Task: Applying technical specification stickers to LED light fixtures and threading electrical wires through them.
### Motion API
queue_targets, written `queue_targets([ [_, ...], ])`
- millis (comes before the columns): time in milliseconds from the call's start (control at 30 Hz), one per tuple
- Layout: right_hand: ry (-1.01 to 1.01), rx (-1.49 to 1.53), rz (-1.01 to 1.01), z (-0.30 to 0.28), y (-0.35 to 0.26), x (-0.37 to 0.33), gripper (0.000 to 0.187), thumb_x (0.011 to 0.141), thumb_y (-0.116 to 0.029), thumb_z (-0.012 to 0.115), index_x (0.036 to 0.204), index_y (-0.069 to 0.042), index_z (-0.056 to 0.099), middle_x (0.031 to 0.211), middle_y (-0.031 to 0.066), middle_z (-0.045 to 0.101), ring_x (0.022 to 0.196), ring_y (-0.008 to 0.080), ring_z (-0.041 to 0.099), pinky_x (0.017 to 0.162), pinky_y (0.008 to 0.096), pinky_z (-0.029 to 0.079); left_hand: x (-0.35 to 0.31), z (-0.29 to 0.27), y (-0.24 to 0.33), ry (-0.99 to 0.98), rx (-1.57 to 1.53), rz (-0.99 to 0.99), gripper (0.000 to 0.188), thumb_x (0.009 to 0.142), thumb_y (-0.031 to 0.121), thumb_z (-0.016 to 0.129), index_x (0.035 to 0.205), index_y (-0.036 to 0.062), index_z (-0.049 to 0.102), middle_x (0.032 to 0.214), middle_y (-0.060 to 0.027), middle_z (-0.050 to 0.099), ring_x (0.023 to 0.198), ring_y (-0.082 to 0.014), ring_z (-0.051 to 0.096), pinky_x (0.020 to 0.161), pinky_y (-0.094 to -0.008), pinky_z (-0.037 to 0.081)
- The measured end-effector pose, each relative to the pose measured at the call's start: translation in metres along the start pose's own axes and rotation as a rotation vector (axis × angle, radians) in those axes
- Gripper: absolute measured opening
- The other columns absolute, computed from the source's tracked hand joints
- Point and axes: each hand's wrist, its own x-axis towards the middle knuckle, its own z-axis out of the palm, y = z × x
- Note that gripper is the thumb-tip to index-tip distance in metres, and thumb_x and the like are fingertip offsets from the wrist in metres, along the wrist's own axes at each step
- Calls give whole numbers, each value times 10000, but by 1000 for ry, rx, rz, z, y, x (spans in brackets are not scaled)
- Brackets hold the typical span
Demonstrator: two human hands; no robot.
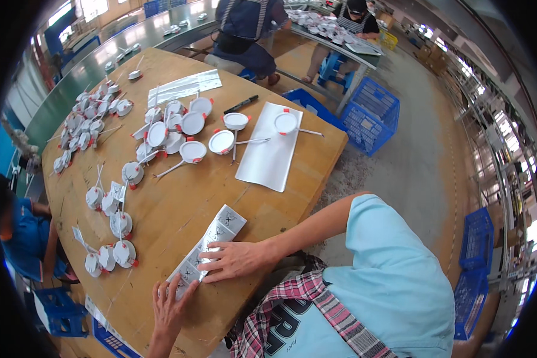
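A factory workshop. On a worn wooden table (167,206), at 10 o'clock, sit dozens of matching round white lamps (192,123) with trailing wires (far too many for a home). Behind it, at 11 o'clock, runs a long green bench (161,37) with more lamps on it. Three other people are here: one (244,45) in an apron at 12 o'clock, one (353,25) by a lamp-heaped table (371,61) at 1, and one (27,238) in blue between 8 and 9. Blue plastic crates (373,113) stand on the bare grey floor (409,155) at 2 o'clock, with more near 4. Metal racks (519,197) line the 3 o'clock edge.
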Motion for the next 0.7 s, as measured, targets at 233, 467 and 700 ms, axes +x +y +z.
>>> queue_targets([
  [233, 33, 17, 32, 9, -3, 2, 383, 870, -200, 490, 1246, -127, 508, 1254, 88, 500, 1260, 313, 435, 1063, 493, 334, -1, -8, 7, -62, -55, -41, 580, 793, 76, 553, 1316, 325, 553, 1307, -92, 481, 1059, -291, 501, 1014, -487, 364],
  [467, 23, -111, 59, -25, 18, -43, 337, 864, -163, 491, 1195, -135, 548, 1291, 79, 521, 1270, 286, 447, 1095, 453, 320, 6, -6, 7, -52, -55, -33, 662, 747, 19, 569, 1342, 308, 535, 1346, -91, 459, 1079, -300, 490, 1019, -454, 367],
  [700, -104, -206, 272, -72, 37, -112, 399, 817, -64, 538, 1214, -98, 559, 1291, 84, 510, 1313, 249, 402, 1109, 441, 297, -1, -6, 6, -92, -53, -58, 747, 714, -29, 576, 1369, 323, 505, 1385, -85, 442, 1096, -302, 492, 1034, -456, 364],
])
